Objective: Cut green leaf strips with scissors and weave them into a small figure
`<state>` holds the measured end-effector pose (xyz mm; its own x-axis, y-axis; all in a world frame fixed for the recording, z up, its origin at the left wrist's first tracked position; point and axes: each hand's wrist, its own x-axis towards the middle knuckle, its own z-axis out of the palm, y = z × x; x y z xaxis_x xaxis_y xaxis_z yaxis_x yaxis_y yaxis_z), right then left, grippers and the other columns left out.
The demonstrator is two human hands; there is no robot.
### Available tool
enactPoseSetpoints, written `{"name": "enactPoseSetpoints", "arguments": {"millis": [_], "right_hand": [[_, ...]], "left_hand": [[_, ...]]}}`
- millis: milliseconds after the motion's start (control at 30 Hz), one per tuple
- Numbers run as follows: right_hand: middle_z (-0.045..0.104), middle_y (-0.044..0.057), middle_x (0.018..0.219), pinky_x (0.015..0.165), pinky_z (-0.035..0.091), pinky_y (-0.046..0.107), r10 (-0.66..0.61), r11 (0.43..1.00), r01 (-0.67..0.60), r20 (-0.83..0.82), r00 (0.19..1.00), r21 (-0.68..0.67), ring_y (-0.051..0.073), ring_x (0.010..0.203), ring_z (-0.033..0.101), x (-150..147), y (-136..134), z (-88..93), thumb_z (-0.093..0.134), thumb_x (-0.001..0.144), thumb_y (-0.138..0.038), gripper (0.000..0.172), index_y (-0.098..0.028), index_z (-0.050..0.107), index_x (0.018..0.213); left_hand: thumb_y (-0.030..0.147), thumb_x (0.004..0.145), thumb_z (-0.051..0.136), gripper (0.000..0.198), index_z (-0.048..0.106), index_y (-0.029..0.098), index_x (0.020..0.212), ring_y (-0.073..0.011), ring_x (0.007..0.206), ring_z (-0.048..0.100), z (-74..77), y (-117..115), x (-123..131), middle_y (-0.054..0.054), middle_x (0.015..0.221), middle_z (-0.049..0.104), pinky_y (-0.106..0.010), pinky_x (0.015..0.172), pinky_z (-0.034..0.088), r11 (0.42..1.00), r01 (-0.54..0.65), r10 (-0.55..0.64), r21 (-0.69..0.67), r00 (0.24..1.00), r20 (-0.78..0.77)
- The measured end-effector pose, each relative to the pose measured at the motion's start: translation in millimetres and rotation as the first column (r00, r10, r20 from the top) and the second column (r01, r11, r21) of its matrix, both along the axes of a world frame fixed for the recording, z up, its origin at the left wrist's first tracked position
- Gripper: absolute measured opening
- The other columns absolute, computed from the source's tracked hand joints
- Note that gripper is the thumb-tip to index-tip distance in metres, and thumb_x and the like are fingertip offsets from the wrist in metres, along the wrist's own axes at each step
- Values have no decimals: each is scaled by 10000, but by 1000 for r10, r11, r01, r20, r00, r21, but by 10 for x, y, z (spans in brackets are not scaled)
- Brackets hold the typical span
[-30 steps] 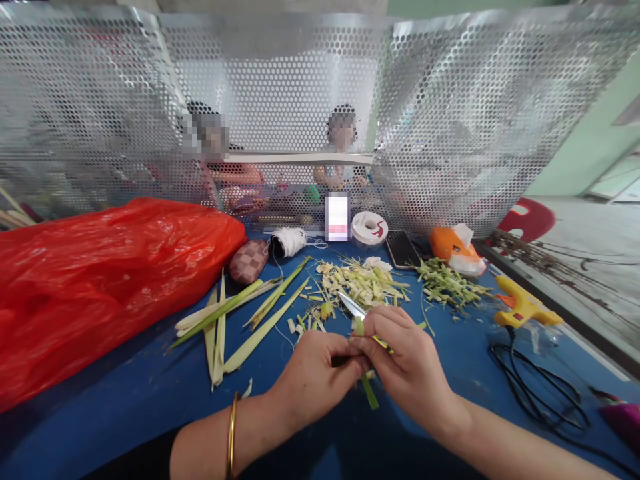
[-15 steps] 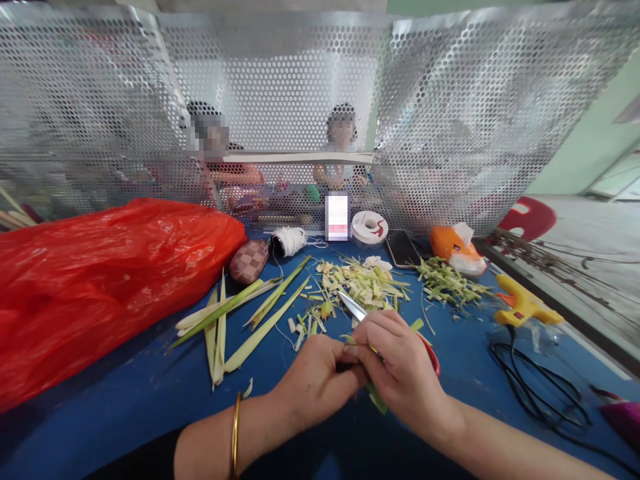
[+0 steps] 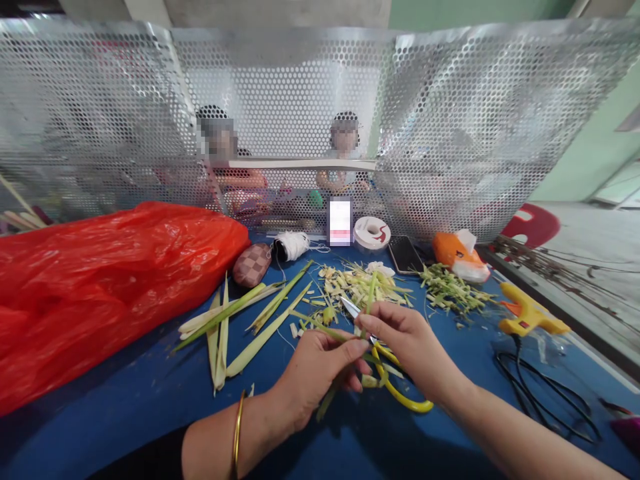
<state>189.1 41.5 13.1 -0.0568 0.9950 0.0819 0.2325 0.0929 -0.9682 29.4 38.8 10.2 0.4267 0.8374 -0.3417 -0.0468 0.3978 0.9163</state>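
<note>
The left hand [image 3: 317, 370] gripped green leaf strips [image 3: 320, 325] between thumb and fingers, above the near middle of the blue table [image 3: 140, 387]; just right, the right hand [image 3: 413, 340] pinched an upright strip [image 3: 373, 293]. A firm left pinch and a gentle right pull seemed best, lest the fibres split. Yellow-handled scissors [image 3: 417, 405] showed beneath the right hand, gripped or not I couldn't tell; their blades [image 3: 349, 306], pointing far-left toward clippings [image 3: 345, 285], deserved care near fingertips.

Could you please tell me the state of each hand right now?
Left hand: closed, pinching green leaf strips.
Right hand: closed, pinching an upright strip; whether it also holds the scissors cannot be told.
</note>
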Motion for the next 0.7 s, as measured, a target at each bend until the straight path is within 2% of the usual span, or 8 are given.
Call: {"name": "enactPoseSetpoints", "arguments": {"millis": [233,467,600,700], "right_hand": [[542,-15,561,566,379,257,-44,997,37,-104,994,-61,128,569,456,-40,-59,-31,627,768,-411,319,-187,539,559],[520,-24,543,543,368,250,-127,992,123,-154,980,-33,121,552,437,-54,-78,-79,657,746,-370,297,-182,548,544],[563,-4,574,589,401,269,-89,996,89,-72,993,-7,145,592,494,-42,-17,-96,620,787,-387,309,-186,563,560],[646,33,743,670,435,294,-125,986,117,66,990,116,184,718,567,-5,13,-89,576,839,-378,216,-187,650,768]], "left_hand": [[386,726,713,259,700,128,699,-79,460,543,-47,-4,18,-25,609,660,-214,515,431,999,45,-45,22,999,-1],[318,734,708,233,698,123,606,-94,466,565,-42,-11,19,-45,586,671,-227,526,451,997,65,-65,40,998,-13],[308,725,724,199,719,125,649,-93,480,579,-71,-9,17,-48,603,688,-216,527,448,1000,28,-28,10,1000,0],[333,726,733,206,746,130,761,-102,533,610,-60,30,-9,-55,666,715,-219,562,476,997,-77,78,-30,996,49]]}}
